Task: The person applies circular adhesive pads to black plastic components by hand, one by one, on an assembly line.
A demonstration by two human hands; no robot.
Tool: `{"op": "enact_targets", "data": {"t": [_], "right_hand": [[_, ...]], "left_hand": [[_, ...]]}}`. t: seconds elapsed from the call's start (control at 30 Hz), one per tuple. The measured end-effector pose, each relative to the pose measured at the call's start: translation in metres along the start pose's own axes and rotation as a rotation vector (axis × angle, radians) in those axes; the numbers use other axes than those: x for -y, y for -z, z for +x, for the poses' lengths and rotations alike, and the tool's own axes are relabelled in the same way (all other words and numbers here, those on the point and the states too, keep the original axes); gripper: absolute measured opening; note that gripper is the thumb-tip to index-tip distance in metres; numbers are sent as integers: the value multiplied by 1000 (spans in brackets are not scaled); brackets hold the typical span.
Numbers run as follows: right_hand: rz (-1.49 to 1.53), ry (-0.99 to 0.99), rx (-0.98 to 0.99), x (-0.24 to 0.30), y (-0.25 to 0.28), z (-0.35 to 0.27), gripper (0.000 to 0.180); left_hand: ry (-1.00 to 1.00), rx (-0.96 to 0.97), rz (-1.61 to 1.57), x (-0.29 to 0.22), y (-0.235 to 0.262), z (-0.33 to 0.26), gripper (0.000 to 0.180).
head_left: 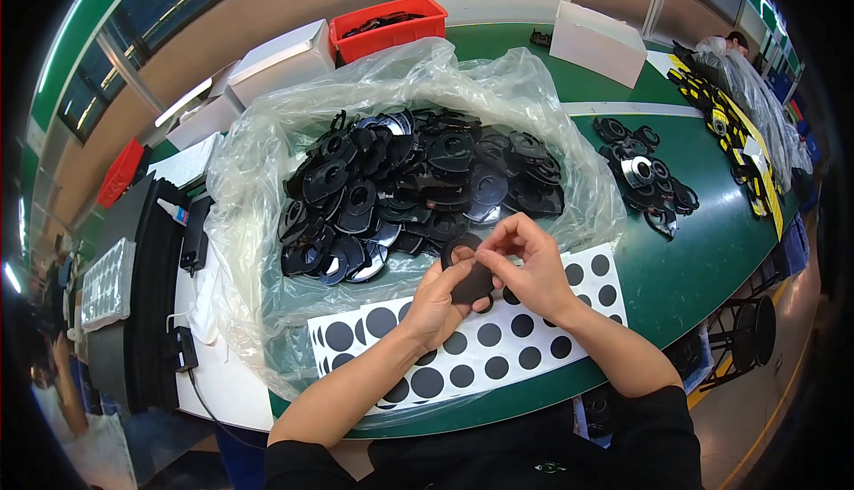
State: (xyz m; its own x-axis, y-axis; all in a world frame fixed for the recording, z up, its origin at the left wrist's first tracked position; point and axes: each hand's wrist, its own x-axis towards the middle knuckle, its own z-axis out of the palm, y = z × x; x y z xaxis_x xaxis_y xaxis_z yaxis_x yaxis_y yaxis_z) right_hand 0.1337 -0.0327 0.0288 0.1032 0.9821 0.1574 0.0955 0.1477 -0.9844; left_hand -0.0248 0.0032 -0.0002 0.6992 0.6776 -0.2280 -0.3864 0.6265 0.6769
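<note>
My left hand (431, 308) is closed round a black plastic part (471, 287), a flat piece with a round ring at its upper end, and holds it above the front of the table. At the ring's right side, my right hand (534, 269) has thumb and forefinger pinched together; what they hold, if anything, is hidden. Below both hands lies a white sheet (510, 348) with rows of round black stickers (462, 376). Just beyond the hands, a heap of similar black plastic parts (358, 195), some glossy, rests in a clear plastic bag (240, 192) spread wide.
A smaller group of black parts (639, 171) lies on the green table (712, 245) to the right. At the back stand a red bin (391, 20) and white boxes (598, 44). Yellow strips (767, 174) with black parts run along the far right, near another person.
</note>
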Motion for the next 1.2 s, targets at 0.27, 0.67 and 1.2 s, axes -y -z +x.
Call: {"op": "enact_targets", "data": {"t": [0.27,0.67,1.2], "right_hand": [[-833,777,-156,11,-4,0,25],[2,-136,-11,4,5,3,19],[-852,419,-141,18,2,6,36]], "left_hand": [[-63,15,-13,1,-1,-1,24],[-44,124,57,4,0,-1,22],[-73,12,300,2,-13,-6,38]]}}
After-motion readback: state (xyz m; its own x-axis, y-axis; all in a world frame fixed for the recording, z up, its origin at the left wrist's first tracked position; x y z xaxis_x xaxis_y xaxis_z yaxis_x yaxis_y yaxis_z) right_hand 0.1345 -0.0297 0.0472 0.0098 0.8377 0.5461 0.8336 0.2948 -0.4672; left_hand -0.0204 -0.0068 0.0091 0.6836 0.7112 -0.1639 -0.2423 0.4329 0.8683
